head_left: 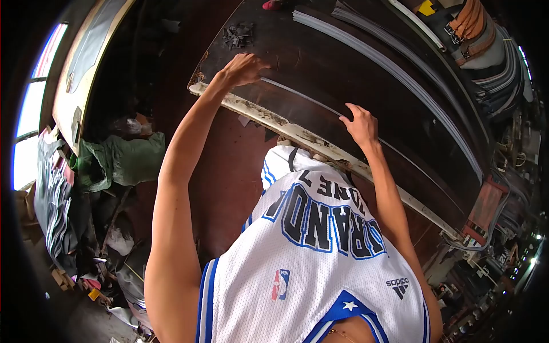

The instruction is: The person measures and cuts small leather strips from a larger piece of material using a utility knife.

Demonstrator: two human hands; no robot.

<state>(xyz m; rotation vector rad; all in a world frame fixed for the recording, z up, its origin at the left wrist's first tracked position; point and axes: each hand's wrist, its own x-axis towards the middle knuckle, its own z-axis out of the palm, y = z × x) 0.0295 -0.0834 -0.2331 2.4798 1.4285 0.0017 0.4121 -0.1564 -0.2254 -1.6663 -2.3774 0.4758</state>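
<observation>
A long, thin dark strip [306, 98] with a pale edge lies along the near side of a dark tabletop [286, 34]. At its left end, my left hand [243, 70] is bent over the strip with the fingers closed on it, though their undersides are hidden. Farther right, my right hand [362, 127] rests over the same strip. Its thumb tip touches the strip, and the index finger is stretched out apart from the thumb. Past this hand the strip continues toward the table's right end. Small black pieces [238, 35] lie in a pile beyond my left hand.
Bundles of long grey strips [394, 57] curve across the far side of the table. A worn pale rail [269, 119] edges the near side. Belts with buckles [466, 31] hang at upper right. A green sack [134, 160] and scraps [54, 200] stand at left.
</observation>
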